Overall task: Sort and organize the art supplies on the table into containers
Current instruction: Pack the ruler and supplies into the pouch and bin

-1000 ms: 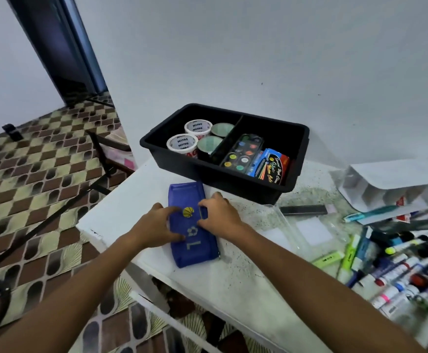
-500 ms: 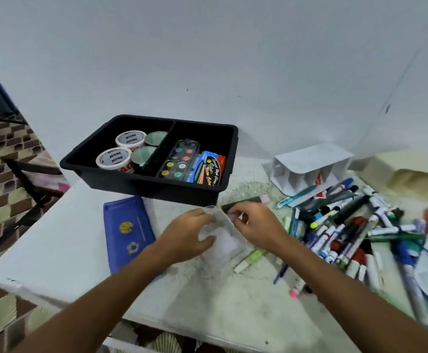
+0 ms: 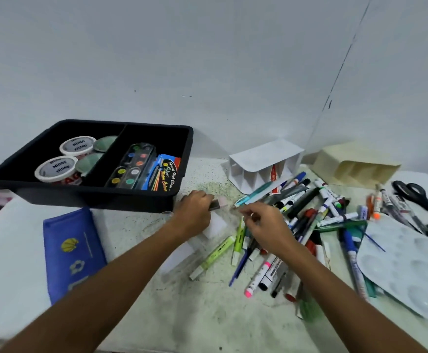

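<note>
Left hand (image 3: 195, 212): grasps a dark flat tool (image 3: 216, 205), near the table's (image 3: 207, 314) back edge.
Right hand (image 3: 263, 225): fingers curled; seemingly pinching something blurred.

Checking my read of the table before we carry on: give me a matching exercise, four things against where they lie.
Things:
1. paint palette box
2. blue pouch
3. scissors
4. white palette

Places:
A. far right, past the markers
B. right compartment of the black bin
C. near right, under marker ends
D. flat on the table, left of the hands

Pairs: 1-B, 2-D, 3-A, 4-C
</note>
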Tool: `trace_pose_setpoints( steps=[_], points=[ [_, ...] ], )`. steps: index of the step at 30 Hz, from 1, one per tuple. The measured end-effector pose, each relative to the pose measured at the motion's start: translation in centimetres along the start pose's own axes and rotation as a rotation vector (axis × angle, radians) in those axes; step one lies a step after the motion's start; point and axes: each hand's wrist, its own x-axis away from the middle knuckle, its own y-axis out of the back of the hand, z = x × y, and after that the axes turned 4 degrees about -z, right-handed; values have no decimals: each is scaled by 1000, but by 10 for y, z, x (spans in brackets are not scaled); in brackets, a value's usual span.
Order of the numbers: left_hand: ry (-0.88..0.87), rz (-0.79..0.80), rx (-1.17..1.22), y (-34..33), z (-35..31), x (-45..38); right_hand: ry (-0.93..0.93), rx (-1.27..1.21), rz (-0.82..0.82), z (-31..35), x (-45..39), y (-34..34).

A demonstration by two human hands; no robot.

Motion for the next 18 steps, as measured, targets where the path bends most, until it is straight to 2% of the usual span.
trace_pose_setpoints(
  steps=[5, 8, 10, 14, 16, 18],
  points=[
    [-30, -86, 184, 3, -2, 3, -61, -34, -45, -15, -6, 20],
    [1, -136, 282, 9, -6, 4, -11, 66, -86, -22, -30, 22],
    [32, -155, 324, 11, -7, 5, 63, 170, -19, -23, -48, 18],
    [121, -180, 423, 12, -7, 10, 217, 438, 273, -21, -72, -2],
    [172, -195, 475, 12, -6, 13, 240, 646, 306, -20, -74, -10],
    [235, -205, 553, 13, -7, 16, 252, 707, 251, -21, -74, -15]
  ],
)
